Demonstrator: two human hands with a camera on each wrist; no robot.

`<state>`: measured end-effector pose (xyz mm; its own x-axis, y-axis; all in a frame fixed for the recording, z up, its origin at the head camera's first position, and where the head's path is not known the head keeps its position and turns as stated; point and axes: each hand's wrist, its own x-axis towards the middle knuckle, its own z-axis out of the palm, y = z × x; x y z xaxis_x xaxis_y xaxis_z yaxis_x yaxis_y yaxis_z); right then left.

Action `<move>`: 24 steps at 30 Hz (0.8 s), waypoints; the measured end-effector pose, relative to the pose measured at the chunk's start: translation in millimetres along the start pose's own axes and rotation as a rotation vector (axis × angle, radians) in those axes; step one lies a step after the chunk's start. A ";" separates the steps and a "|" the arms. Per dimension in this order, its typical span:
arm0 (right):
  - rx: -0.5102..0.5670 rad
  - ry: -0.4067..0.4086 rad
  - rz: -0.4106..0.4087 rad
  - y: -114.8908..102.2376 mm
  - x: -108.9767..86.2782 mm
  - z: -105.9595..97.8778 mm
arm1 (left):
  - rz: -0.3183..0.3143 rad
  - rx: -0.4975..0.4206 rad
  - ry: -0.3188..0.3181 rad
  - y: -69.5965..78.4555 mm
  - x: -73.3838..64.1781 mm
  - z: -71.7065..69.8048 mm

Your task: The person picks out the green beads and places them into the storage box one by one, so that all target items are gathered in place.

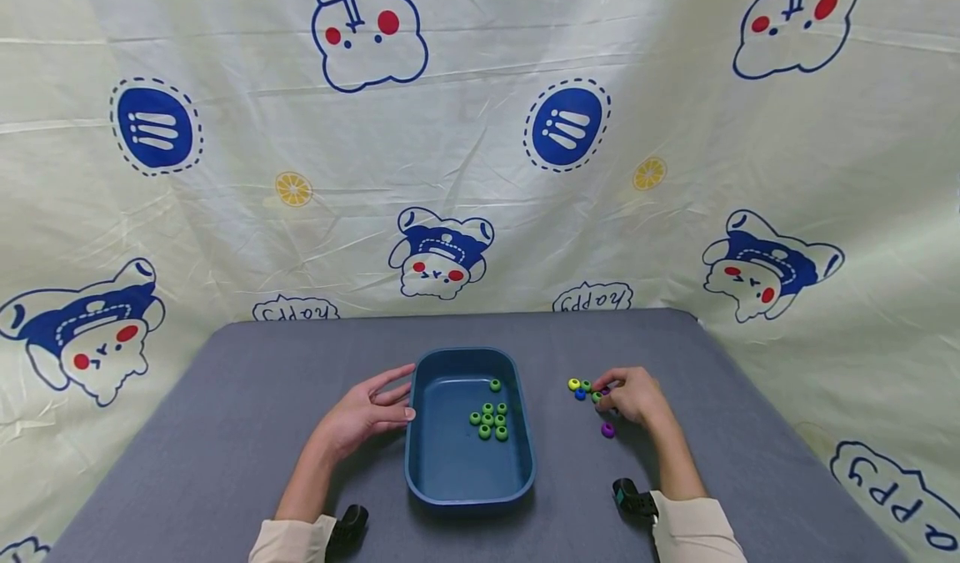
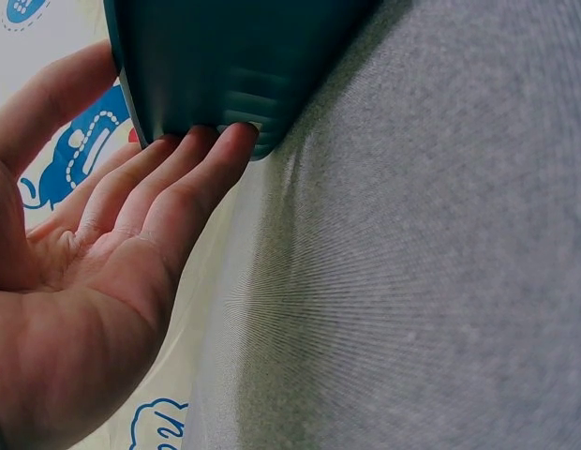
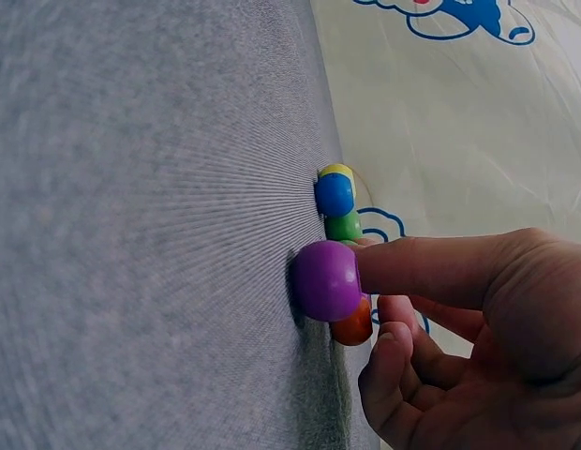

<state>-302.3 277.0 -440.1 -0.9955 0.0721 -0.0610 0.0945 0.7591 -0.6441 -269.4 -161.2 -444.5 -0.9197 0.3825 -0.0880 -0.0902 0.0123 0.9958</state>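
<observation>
My left hand rests against the left side of a blue rectangular tray, its fingers fairly straight on the outer wall. Several green beads lie inside the tray. To the right, my right hand reaches down to a small cluster of beads on the cloth, thumb and index finger on either side of a green bead. Beside it are a yellow bead, a blue bead and another green bead. A purple bead sits nearer me, with an orange bead behind it.
A grey cloth covers the table. Behind it hangs a pale curtain printed with cartoon figures. Each wrist wears a black strapped camera, the left camera and the right camera, low over the cloth.
</observation>
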 end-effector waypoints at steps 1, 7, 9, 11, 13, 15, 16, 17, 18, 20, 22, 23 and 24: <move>-0.003 0.000 -0.006 -0.1 0.1 -0.2 | 0.000 -0.001 0.000 0.0 0.0 0.0; -0.023 0.008 -0.027 -1.0 -0.9 0.1 | 0.000 -0.003 -0.002 -0.3 0.2 -0.3; -0.023 0.012 -0.023 -1.5 -1.3 0.4 | -0.001 -0.003 -0.001 -0.4 0.2 -0.2; -0.020 0.012 -0.018 -2.4 -1.9 0.3 | -0.001 -0.002 0.001 -0.5 0.2 -0.2; -0.014 0.015 -0.015 -3.4 -1.9 0.3 | 0.000 0.000 0.003 -0.7 0.2 -0.2; -0.002 0.017 -0.021 -5.0 -2.4 0.0 | 0.005 -0.002 -0.001 -0.8 0.2 -0.4; 0.004 0.020 -0.028 -6.0 -2.6 0.1 | 0.009 -0.003 -0.007 -0.6 0.0 -0.7; 0.011 0.022 -0.034 -7.2 -2.6 -0.2 | 0.014 -0.002 -0.014 -0.4 -0.2 -0.9; 0.019 0.024 -0.040 -8.8 -2.9 -0.5 | 0.016 -0.005 -0.017 -0.2 -0.3 -1.1; 0.023 0.027 -0.052 -12.5 -3.4 -1.0 | 0.021 -0.005 -0.025 0.1 -0.3 -1.5; 0.019 0.029 -0.056 -16.8 -4.0 -0.8 | 0.027 0.001 -0.031 0.5 -0.8 -1.8; 0.017 0.028 -0.059 -19.1 -4.2 -1.0 | 0.028 0.001 -0.031 0.5 -0.8 -1.7; 0.015 0.028 -0.065 -21.2 -4.4 -0.7 | 0.028 0.001 -0.031 0.4 -0.8 -1.8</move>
<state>-299.9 261.1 -425.6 -0.9991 0.0414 0.0022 0.0297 0.7530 -0.6574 -269.4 -163.2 -444.1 -0.9094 0.4116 -0.0595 -0.0644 0.0020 0.9979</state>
